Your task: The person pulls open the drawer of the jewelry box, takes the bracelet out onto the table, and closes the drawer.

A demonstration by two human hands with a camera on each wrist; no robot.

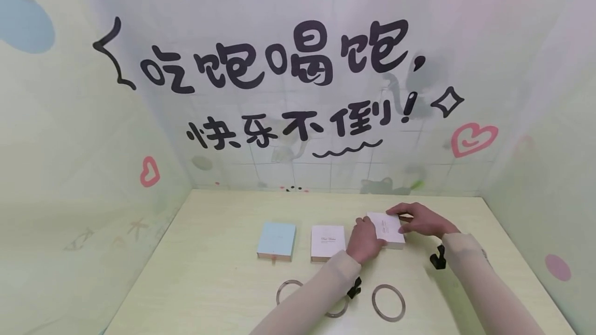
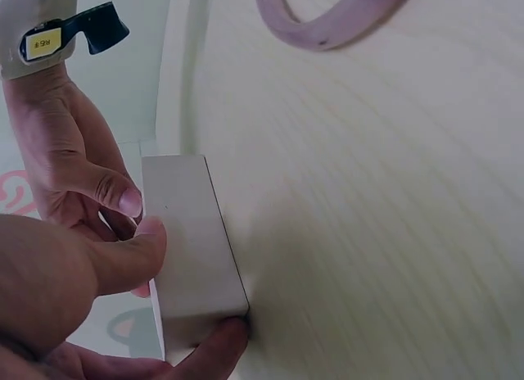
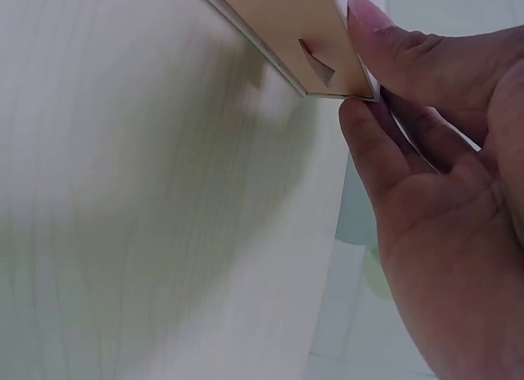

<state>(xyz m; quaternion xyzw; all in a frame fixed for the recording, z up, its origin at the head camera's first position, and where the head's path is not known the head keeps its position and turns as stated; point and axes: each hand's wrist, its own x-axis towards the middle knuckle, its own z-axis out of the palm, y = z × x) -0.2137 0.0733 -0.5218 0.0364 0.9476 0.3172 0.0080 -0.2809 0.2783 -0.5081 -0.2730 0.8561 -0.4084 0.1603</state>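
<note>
A small pale pink gift box (image 1: 385,227) with fine lettering on its lid is between both hands at the right side of the table. My left hand (image 1: 365,242) grips its left side. In the left wrist view, the thumb (image 2: 135,253) presses one edge and a finger curls around the end. My right hand (image 1: 423,220) pinches the box's far right corner, thumb against fingers. The right wrist view shows the box's tan side (image 3: 307,44) with a small ribbon tab. Whether its bottom touches the table cannot be told.
Left of the hands lie another pale pink box (image 1: 327,237) and a light blue box (image 1: 278,238). Nearer are purplish bangles: one at the right (image 1: 374,304), two arcs (image 1: 281,288) partly hidden by the left forearm. Printed fabric walls (image 1: 261,174) enclose the table (image 1: 209,273).
</note>
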